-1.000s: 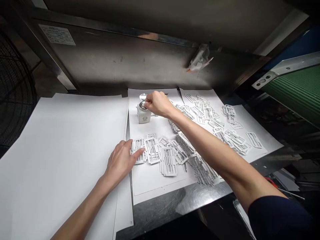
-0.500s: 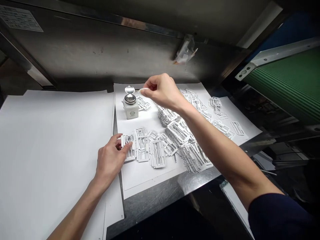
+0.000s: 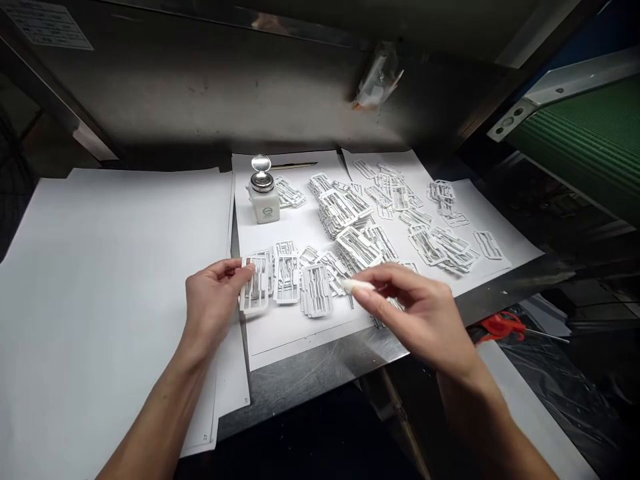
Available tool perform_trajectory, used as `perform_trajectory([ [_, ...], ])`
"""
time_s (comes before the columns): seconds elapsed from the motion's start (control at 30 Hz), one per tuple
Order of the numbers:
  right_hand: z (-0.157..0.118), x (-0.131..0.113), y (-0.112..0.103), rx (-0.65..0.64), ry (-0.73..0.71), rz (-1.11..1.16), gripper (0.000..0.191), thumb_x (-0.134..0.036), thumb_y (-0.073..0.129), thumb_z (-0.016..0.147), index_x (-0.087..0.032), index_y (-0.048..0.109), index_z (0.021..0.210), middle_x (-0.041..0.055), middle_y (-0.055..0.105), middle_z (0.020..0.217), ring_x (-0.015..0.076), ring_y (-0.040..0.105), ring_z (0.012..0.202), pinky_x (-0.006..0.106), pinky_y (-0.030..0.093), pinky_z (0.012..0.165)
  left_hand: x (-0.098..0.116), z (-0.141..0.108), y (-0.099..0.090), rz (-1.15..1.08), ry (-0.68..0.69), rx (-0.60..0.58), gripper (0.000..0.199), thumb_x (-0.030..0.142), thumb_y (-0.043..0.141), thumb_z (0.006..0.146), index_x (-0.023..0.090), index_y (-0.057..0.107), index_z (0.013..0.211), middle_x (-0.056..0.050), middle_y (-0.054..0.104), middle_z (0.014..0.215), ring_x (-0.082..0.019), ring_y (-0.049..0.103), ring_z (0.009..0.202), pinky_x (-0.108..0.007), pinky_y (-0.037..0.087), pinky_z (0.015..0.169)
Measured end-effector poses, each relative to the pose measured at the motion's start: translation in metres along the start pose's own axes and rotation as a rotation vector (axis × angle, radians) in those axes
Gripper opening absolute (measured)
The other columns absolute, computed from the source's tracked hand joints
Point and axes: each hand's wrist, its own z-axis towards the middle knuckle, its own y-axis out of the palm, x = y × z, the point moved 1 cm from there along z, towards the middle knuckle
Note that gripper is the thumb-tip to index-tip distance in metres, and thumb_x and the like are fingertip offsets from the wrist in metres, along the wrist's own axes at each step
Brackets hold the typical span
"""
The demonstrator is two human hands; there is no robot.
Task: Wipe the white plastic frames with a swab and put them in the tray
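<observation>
My left hand (image 3: pixel 214 297) pinches a thin white slotted frame (image 3: pixel 256 303) by its left edge, tilted up over the paper. My right hand (image 3: pixel 413 310) is closed around a small white wad (image 3: pixel 357 285), which sticks out past the fingertips; its exact kind is unclear. Beside the held piece lie more slotted frames (image 3: pixel 287 279) and a small overlapping stack (image 3: pixel 317 291). A white pump bottle (image 3: pixel 266 203) with a metal top, its round lid flipped up, stands behind them. Part of the big pile of frames (image 3: pixel 357 247) is hidden by my right hand.
White paper sheets (image 3: pixel 115 287) cover the metal bench (image 3: pixel 310 380). More loose frames (image 3: pixel 445 250) spread to the right. A thin brush-like stick (image 3: pixel 295 165) lies behind the bottle. A red-handled tool (image 3: pixel 503 327) is below the right edge, and a plastic pouch (image 3: pixel 377 77) hangs on the back wall.
My right hand has come from beside the bottle toward me and to the right, still pinching the white wad. My left hand has raised and tilted its frame slightly. The view has shifted a little.
</observation>
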Motion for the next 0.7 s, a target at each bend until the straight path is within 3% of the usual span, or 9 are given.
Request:
perform_trajectory([
  [0.13,-0.030,0.018,0.015,-0.039,0.169,0.148,0.009,-0.027,0.063,0.084,-0.023,0.068,0.092,0.0016,0.065,0.089,0.0144,0.059,0.076,0.024,0.046,0.066,-0.002,-0.017,-0.001,-0.423,-0.242,-0.145,0.016,0.027,0.068,0.070,0.016,0.059,0.078,-0.002,0.065,0.080,-0.013,0.062,0.066,-0.024,0.050,0.058],
  [0.23,-0.043,0.027,0.026,-0.060,0.269,0.247,0.010,-0.028,0.063,0.085,-0.023,0.067,0.092,0.0015,0.064,0.089,0.0137,0.058,0.076,0.023,0.047,0.066,-0.005,-0.036,0.003,-0.554,-0.338,-0.292,0.013,0.024,0.059,0.078,0.017,0.056,0.089,-0.006,0.066,0.087,-0.015,0.063,0.064,-0.028,0.052,0.058],
  [0.33,-0.047,0.032,0.035,-0.053,0.338,0.317,0.012,-0.029,0.063,0.084,-0.022,0.067,0.093,0.0021,0.063,0.085,0.0139,0.058,0.075,0.022,0.047,0.063,-0.010,-0.054,0.009,-0.611,-0.461,-0.403,0.019,0.028,0.054,0.083,0.017,0.056,0.098,-0.007,0.066,0.083,-0.013,0.060,0.058,-0.026,0.051,0.056],
  [0.5,-0.042,0.035,0.044,-0.050,0.320,0.331,0.014,-0.030,0.063,0.084,-0.020,0.067,0.093,0.0037,0.063,0.090,0.0144,0.058,0.076,0.023,0.049,0.064,-0.013,-0.069,0.013,-0.677,-0.617,-0.518,0.043,0.040,0.044,0.088,0.008,0.060,0.111,-0.011,0.064,0.084,-0.016,0.060,0.067,-0.028,0.052,0.065],
  [0.7,-0.027,0.032,0.060,-0.040,0.208,0.236,0.013,-0.029,0.058,0.086,-0.019,0.065,0.092,0.0055,0.063,0.091,0.0163,0.060,0.078,0.026,0.051,0.069,-0.014,-0.073,0.017,-0.716,-0.681,-0.540,0.042,0.041,0.041,0.089,0.008,0.065,0.101,-0.011,0.065,0.083,-0.019,0.062,0.072,-0.031,0.053,0.064],
])
